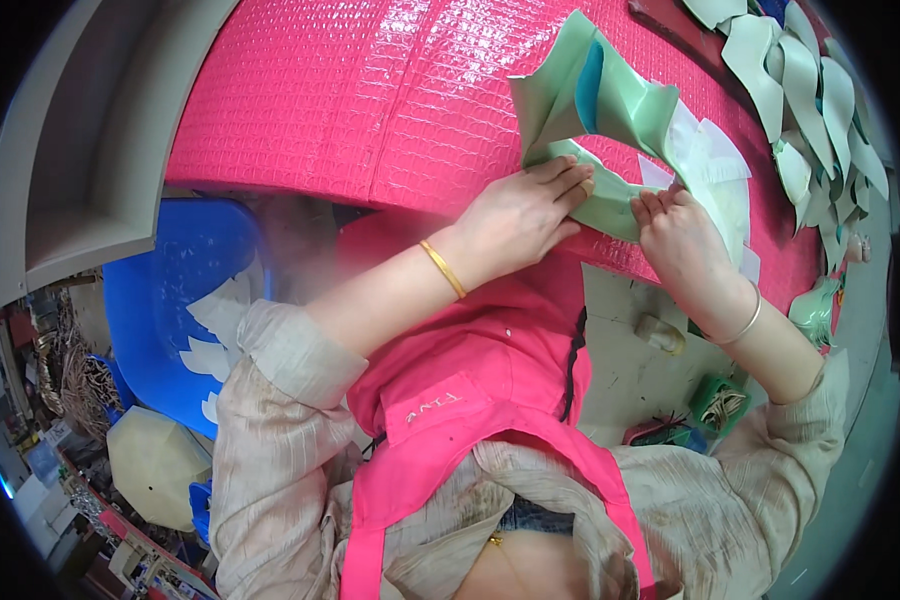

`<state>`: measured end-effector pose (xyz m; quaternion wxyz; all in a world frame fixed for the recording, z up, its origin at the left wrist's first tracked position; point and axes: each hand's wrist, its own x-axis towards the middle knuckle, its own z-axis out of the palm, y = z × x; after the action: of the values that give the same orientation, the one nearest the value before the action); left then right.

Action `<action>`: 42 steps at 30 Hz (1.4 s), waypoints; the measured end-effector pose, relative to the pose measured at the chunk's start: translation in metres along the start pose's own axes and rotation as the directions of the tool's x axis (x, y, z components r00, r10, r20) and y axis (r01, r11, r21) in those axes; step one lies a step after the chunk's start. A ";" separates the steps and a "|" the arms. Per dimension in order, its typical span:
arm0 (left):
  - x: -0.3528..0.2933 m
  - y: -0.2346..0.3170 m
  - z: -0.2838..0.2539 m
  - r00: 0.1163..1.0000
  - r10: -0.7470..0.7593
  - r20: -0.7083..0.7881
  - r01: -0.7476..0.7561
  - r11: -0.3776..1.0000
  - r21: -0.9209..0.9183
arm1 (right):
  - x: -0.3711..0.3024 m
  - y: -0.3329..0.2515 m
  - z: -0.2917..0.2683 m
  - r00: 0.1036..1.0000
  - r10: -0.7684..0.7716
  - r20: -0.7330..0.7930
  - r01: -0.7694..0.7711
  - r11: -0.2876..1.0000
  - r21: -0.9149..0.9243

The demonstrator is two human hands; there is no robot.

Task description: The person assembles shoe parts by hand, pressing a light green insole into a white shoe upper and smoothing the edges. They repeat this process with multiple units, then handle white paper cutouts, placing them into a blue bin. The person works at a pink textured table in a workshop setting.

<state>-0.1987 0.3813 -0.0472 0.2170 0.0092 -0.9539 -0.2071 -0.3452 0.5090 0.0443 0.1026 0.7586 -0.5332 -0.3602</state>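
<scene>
Pressed left hand (515, 220), fingers outstretched, onto pale green sheet (555, 100) at near edge of glossy, embossed pink covering (290, 110); pinched its near-right edge in curled right hand (682, 240). Noted long axis from far left to near right, pointed corner directed far. Recorded smooth, folded faces, teal patch (590, 88), thin white sheets (722, 155) at right.

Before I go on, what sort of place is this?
Probably a workshop: a pink-covered worktable, many pale green cut pieces at the upper right, and a blue tub holding white scraps.
</scene>
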 end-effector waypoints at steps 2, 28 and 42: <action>0.003 0.006 0.002 1.000 -0.028 -0.003 0.028 0.997 -0.072 | 0.007 0.003 0.002 0.997 0.002 0.075 -0.011 0.994 0.111; -0.078 -0.051 -0.111 0.550 -0.775 -0.312 0.671 0.632 -0.387 | 0.143 -0.008 -0.080 0.912 0.272 -0.307 -0.121 0.893 0.432; 0.026 -0.083 -0.106 0.680 -0.701 0.215 0.667 0.469 -0.579 | 0.089 0.018 -0.020 0.711 0.364 -0.602 0.187 0.728 0.660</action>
<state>-0.1838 0.2613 0.0173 0.1315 0.3236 -0.7403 -0.5744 -0.3303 0.4189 0.0297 0.0295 0.7900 -0.5853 0.1800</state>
